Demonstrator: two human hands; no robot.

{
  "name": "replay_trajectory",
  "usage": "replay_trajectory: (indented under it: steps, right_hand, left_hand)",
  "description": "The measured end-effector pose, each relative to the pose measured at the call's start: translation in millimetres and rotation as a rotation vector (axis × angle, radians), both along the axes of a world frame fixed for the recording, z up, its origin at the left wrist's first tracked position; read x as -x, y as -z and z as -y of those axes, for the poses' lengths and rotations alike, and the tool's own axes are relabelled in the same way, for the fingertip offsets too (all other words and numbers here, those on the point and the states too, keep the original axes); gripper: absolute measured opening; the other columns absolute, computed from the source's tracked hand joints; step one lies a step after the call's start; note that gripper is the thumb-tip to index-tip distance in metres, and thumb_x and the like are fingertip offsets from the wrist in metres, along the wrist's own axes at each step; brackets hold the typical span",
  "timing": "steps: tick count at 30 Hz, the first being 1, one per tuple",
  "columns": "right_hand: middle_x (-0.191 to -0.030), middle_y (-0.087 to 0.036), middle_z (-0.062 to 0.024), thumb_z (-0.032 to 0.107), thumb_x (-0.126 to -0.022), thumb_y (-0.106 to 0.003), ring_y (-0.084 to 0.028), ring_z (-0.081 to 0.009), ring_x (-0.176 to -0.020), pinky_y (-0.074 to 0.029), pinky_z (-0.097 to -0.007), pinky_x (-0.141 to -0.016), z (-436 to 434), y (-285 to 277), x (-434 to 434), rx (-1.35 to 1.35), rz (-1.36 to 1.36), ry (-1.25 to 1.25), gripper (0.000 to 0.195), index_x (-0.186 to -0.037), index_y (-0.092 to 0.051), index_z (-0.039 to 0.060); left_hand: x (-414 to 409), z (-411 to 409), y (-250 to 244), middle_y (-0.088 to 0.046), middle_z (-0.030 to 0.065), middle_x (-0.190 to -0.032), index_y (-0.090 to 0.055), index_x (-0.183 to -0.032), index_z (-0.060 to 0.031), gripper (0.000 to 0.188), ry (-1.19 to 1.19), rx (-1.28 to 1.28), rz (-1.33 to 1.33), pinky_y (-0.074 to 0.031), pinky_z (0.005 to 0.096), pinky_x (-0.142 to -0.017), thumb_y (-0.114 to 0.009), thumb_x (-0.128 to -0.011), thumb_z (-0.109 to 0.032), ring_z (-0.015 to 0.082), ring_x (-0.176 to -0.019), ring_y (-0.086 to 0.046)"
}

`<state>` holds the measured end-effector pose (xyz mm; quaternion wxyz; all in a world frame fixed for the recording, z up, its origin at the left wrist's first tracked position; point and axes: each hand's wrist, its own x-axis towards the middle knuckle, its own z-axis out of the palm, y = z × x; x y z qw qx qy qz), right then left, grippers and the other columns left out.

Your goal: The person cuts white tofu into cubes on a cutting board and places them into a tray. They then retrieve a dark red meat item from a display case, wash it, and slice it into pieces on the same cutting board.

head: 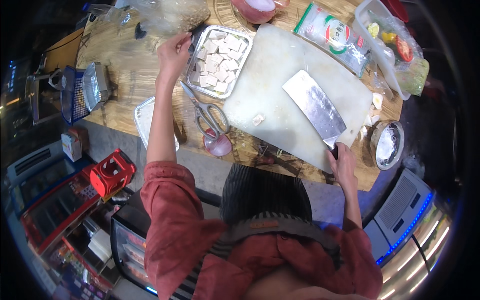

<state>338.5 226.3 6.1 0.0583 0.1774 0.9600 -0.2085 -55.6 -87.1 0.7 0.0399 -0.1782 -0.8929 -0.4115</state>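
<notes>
A cleaver point(315, 105) lies with its broad steel blade flat over the white cutting board point(258, 82). Its dark handle is in my right hand point(343, 163), at the board's near right edge. My left hand point(173, 56) is by the left side of a foil tray point(190, 77) holding white tofu cubes point(216, 58). The fingers of that hand are bent close together near a dark item; whether they grip anything is unclear. Below the tray lie grey-handled scissors point(204, 112), touching a piece of red onion point(217, 144). A small garlic piece point(258, 119) rests on the board.
A clear plastic bag point(168, 15) and a red onion point(255, 11) lie at the back. On the right are a printed packet point(333, 37), a white bin of vegetables point(362, 15) and a metal bowl point(390, 144). Foil trays point(93, 86) stand at the left edge.
</notes>
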Motion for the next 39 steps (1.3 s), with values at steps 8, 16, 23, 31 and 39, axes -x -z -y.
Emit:
replay_trajectory:
  steps: [8, 16, 23, 31, 39]
  right_hand:
    - [-0.069, -0.058, -0.0205, 0.014, -0.089, -0.050, -0.056, -0.0314, -0.061, -0.043, -0.0419, -0.059, 73.3, -34.8, 128.8, 0.305, -0.082, -0.078, 0.020, -0.085, -0.056, -0.0043]
    - [-0.065, -0.062, -0.0176, 0.007, -0.084, -0.046, -0.062, -0.0239, -0.049, -0.051, -0.0353, -0.037, 151.0, 23.6, 273.0, 0.924, 0.032, 0.422, 0.019, -0.084, -0.057, -0.0092]
    - [-0.074, -0.066, -0.0149, 0.013, -0.080, -0.054, -0.065, -0.0234, -0.057, -0.053, -0.0340, -0.050, 142.7, 12.4, 262.3, 0.773, -0.182, 0.069, 0.021, -0.089, -0.065, -0.0027]
    - [-0.051, -0.057, -0.0223, 0.004, -0.068, -0.045, -0.061, -0.0276, -0.044, -0.050, -0.0364, -0.039, 136.3, -79.1, 169.7, 0.709, -0.238, 0.218, 0.024, -0.063, -0.056, -0.0163]
    - [-0.064, -0.057, -0.0298, 0.006, -0.068, -0.048, -0.062, -0.0411, -0.065, -0.050, -0.0461, -0.060, 101.3, -40.6, -46.3, 0.301, -0.684, 0.379, 0.021, -0.068, -0.055, -0.0145]
  left_hand:
    - [0.9, 22.7, 48.8, -0.065, 0.0027, -0.083, -0.066, -0.102, 0.0021, 0.023, 0.082, -0.189, 0.505, -0.045, 0.0210, -0.060, -0.060, -0.088, -0.016, 0.0064, -0.069, -0.055]
    - [28.4, 5.8, 79.6, -0.065, 0.0055, -0.082, -0.064, -0.097, 0.0013, 0.029, 0.101, -0.506, 0.865, -0.049, 0.0257, -0.062, -0.057, -0.091, -0.026, 0.0114, -0.067, -0.059]
    - [24.0, 16.0, 46.4, -0.058, 0.0117, -0.115, -0.051, -0.119, 0.0025, 0.038, 0.514, -0.816, 1.180, -0.046, 0.0347, -0.089, -0.052, -0.091, -0.023, 0.0216, -0.099, -0.057]
    - [-93.8, 1.1, -70.2, -0.039, 0.0175, -0.137, -0.031, -0.137, 0.0000, 0.065, 0.548, -0.760, 1.091, -0.039, 0.0428, -0.100, -0.048, -0.091, -0.042, 0.0311, -0.122, -0.044]
    - [-290.2, -86.4, -85.3, -0.039, 0.0158, -0.138, -0.028, -0.140, -0.0054, 0.068, 0.682, -0.671, 1.473, -0.040, 0.0446, -0.098, -0.031, -0.093, -0.055, 0.0331, -0.121, -0.045]
